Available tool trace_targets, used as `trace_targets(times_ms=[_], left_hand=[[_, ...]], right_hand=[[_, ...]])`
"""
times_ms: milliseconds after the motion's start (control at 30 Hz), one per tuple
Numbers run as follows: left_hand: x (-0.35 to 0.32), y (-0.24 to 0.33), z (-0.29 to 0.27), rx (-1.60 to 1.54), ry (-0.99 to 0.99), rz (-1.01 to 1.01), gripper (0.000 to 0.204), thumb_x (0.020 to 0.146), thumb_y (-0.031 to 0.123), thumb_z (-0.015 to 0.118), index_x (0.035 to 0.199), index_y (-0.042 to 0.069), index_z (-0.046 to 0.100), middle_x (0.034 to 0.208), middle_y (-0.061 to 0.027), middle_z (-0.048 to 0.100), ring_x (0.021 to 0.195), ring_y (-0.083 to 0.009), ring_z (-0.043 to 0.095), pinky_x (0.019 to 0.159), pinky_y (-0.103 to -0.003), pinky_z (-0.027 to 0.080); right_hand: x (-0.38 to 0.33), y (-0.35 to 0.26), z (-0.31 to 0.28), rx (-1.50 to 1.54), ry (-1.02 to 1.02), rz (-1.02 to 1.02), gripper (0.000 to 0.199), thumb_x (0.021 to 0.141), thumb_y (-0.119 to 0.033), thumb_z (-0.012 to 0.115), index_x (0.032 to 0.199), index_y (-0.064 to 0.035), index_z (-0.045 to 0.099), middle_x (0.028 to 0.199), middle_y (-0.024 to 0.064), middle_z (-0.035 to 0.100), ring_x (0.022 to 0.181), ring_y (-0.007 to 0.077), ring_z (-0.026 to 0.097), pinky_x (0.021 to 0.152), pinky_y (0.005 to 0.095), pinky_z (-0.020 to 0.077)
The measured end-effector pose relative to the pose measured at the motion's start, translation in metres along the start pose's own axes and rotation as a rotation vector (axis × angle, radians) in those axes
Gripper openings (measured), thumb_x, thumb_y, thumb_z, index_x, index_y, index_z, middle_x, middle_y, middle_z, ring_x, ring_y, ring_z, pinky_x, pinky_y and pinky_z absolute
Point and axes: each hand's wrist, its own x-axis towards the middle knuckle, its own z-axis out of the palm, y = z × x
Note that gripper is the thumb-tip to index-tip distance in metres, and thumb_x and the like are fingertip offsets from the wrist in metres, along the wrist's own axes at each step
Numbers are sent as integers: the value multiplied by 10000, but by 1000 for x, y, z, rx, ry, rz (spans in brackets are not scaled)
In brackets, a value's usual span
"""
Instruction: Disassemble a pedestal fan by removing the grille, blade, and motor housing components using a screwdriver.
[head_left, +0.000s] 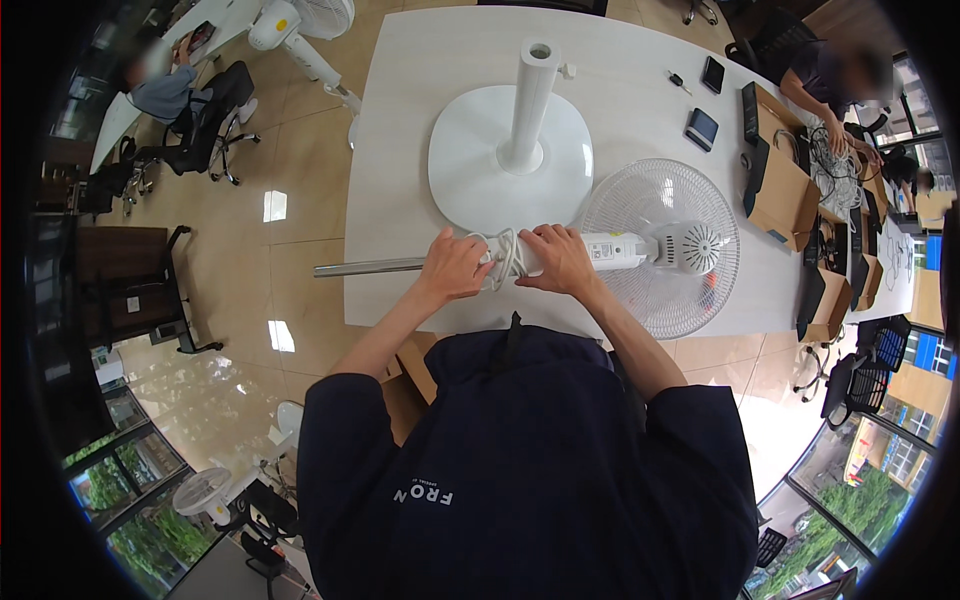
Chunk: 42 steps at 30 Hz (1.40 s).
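A white fan head [692, 246] with a clear round grille lies across the table near its front edge. Its metal pole [368, 267] points left, past the table's edge. A white power cord [508, 256] is looped around the fan's neck between my hands. My left hand [455, 266] is closed around the neck where the metal pole begins. On the other side of the cord, my right hand [560, 258] grips the white neck, thumb against the loops. Just beyond my hands, the round-cornered white fan base [470, 140] stands with its hollow tube [532, 110] upright and a small side knob.
On the white table [420, 60] lie keys [679, 82], a black phone [713, 75] and a dark wallet-like case [701, 130]. At the right, a person handles cables beside open cardboard boxes [782, 185]. Another fan [300, 40] stands beyond the table's left edge.
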Motion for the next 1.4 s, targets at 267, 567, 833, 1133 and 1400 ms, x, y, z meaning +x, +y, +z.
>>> trace_targets(times_ms=[267, 567, 833, 1133, 1400], left_hand=[[8, 17, 7, -9, 69, -286, 273, 827, 306, 669, 722, 54, 653, 631, -139, 652, 603, -339, 609, 689, -427, 427], [11, 25, 1, -80, 3, -470, 336, 848, 360, 666, 737, 42, 671, 655, -146, 665, 641, -366, 653, 682, -458, 480], [6, 1, -25, -5, -202, 33, 315, 863, 246, 707, 1048, 41, 555, 941, -116, 609, 836, -292, 646, 758, -387, 442], [10, 14, -1, 62, 114, -100, 230, 865, 220, 704, 892, 34, 572, 765, -75, 595, 750, -257, 630, 721, -365, 396], [13, -18, -24, -240, -8, 83, 200, 841, 230, 727, 974, 96, 659, 852, -50, 589, 812, -271, 601, 733, -394, 385]], right_hand=[[3, 4, 2, 10, 46, 42, 792, 567, -475, 888, 1231, -155, 597, 1094, 78, 631, 1033, 290, 605, 877, 464, 463], [3, 4, 1, 3, 58, 58, 799, 564, -457, 892, 1245, -155, 605, 1108, 78, 636, 1053, 289, 607, 908, 461, 461], [-1, 5, -2, 56, -27, 67, 821, 558, -460, 896, 1269, -165, 609, 1118, 92, 641, 1069, 302, 608, 907, 461, 460], [7, 8, 3, 35, 66, 59, 806, 557, -463, 898, 1250, -165, 613, 1107, 81, 644, 1062, 295, 609, 893, 465, 464], [6, 10, -2, 43, 44, 61, 805, 555, -468, 897, 1243, -161, 614, 1103, 85, 645, 1053, 300, 612, 881, 466, 470]])
